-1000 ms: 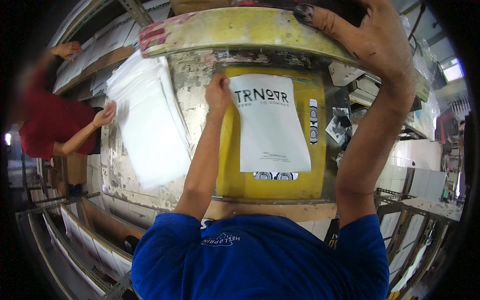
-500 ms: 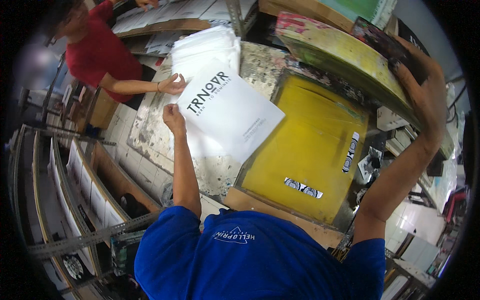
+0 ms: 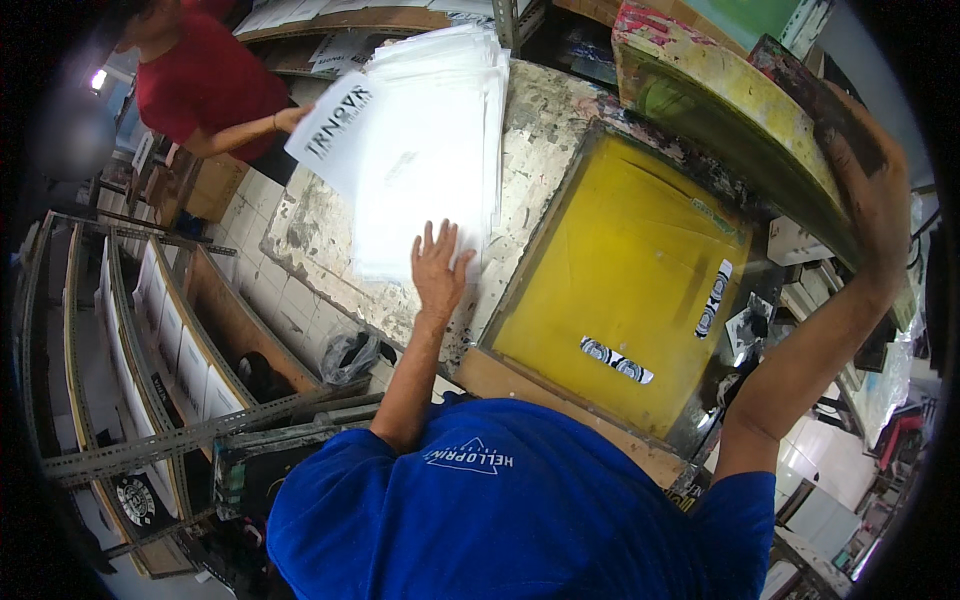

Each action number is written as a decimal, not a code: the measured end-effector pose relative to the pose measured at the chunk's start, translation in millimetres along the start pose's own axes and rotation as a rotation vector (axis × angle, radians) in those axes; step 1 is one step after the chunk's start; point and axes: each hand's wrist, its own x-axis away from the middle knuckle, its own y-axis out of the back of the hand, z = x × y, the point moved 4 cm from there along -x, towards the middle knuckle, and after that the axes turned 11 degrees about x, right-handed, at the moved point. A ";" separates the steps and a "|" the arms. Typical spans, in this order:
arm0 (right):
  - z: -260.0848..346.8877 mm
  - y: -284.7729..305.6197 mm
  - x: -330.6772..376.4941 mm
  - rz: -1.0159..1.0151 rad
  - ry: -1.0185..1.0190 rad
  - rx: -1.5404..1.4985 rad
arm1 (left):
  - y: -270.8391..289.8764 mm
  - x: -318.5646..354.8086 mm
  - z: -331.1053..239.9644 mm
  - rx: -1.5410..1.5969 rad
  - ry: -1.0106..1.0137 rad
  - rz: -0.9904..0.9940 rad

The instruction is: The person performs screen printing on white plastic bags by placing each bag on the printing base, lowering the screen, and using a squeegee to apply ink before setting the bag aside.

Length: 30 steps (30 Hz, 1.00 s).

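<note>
A view from above of a print workbench, seen over the shoulders of a person in a blue shirt [image 3: 500,510].

At far left stands a metal rack [image 3: 130,330] with white sheets standing on edge in it. Above it, at upper left, a co-worker in a red shirt [image 3: 205,90] reaches in; the co-worker's hand [image 3: 292,118] holds a printed sheet [image 3: 335,125], white with dark lettering, by its edge, lifted off the bench.

Just right of that sheet lies a stack of blank white sheets [image 3: 430,150] on a worn, paint-flecked tabletop [image 3: 540,140]. The left hand [image 3: 438,268] rests flat on the near edge of the stack, fingers spread wide, pinching nothing.

Right of the stack sits a yellow board [image 3: 625,270], bare but for two small patterned strips of tape.

Above the board, a screen frame [image 3: 720,110], yellow-green and smeared with paint, is tilted up. At far right the right hand [image 3: 870,190] is raised against the frame's edge, fingers wrapped over a dark bar there, gripping it.
</note>
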 end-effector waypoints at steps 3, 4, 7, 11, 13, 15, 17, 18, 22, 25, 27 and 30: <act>-0.7 3.0 -3.6 -0.001 0.014 0.008 | -23.2 18.1 6.6 0.087 0.112 0.093; 0.1 4.3 -4.7 0.006 0.032 0.012 | -25.7 17.2 9.8 0.140 0.144 0.060; -1.7 5.5 -5.1 -0.025 0.092 0.096 | -29.1 16.1 21.1 0.367 0.328 -0.045; 0.0 5.4 -1.4 -0.106 0.004 0.073 | -22.9 -8.8 3.9 0.730 0.539 -0.039; -8.8 4.7 -3.0 -0.017 -0.028 0.054 | -13.0 -20.8 -22.7 0.700 0.398 0.144; -12.0 4.1 -1.4 0.041 -0.038 0.006 | -13.7 -23.9 -53.2 0.528 0.116 0.411; 0.3 2.1 -1.5 0.070 -0.021 -0.076 | -22.5 -10.1 -73.1 0.121 0.070 0.618; 1.3 4.8 -1.2 0.052 -0.013 -0.043 | -35.7 -1.7 -76.4 0.024 0.039 0.667; 53.4 15.1 3.3 -0.126 0.020 0.024 | -94.4 14.1 -105.5 0.091 -0.192 0.661; 57.6 19.3 -0.1 -0.101 -0.054 0.051 | -132.7 4.8 -153.1 0.200 -0.386 0.688; 37.0 12.7 -9.4 -0.019 -0.123 -0.037 | -157.1 -3.0 -183.8 0.272 -0.517 0.738; 43.7 22.1 -16.1 0.122 -0.140 0.025 | -188.5 -0.8 -220.0 0.300 -0.649 0.846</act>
